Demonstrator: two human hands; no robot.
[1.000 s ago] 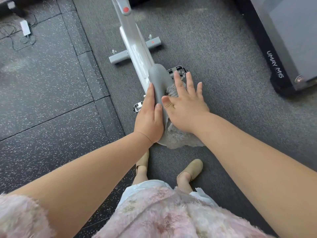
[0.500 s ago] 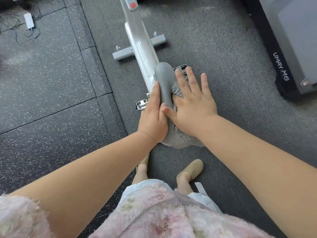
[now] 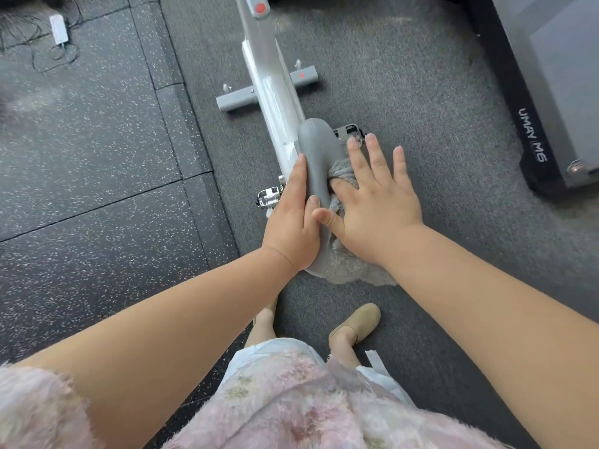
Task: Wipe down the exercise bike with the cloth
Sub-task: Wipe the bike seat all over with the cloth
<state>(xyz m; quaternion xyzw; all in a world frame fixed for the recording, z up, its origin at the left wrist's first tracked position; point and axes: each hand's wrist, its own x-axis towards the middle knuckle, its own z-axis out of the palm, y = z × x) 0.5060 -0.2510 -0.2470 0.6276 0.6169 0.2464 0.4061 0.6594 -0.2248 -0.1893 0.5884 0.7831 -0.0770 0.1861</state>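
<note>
A white exercise bike (image 3: 274, 92) stands below me on grey carpet, its grey saddle (image 3: 319, 150) pointing away. My left hand (image 3: 293, 218) lies flat along the saddle's left side, steadying it. My right hand (image 3: 372, 202) presses a fluffy grey cloth (image 3: 348, 265) against the saddle's right side with fingers spread. Most of the cloth is hidden under that hand; its tail hangs off the saddle's rear. Two pedals (image 3: 269, 197) stick out on either side.
A dark treadmill (image 3: 531, 131) marked UMAY M6 stands on the right. Black speckled rubber mats (image 3: 90, 176) cover the floor to the left, with a white adapter (image 3: 58, 29) and cables at the far left corner. My feet in tan shoes (image 3: 359, 322) stand behind the saddle.
My right hand has slid the cloth slightly forward and outward along the saddle's right side. The left hand stays on the saddle's left side.
</note>
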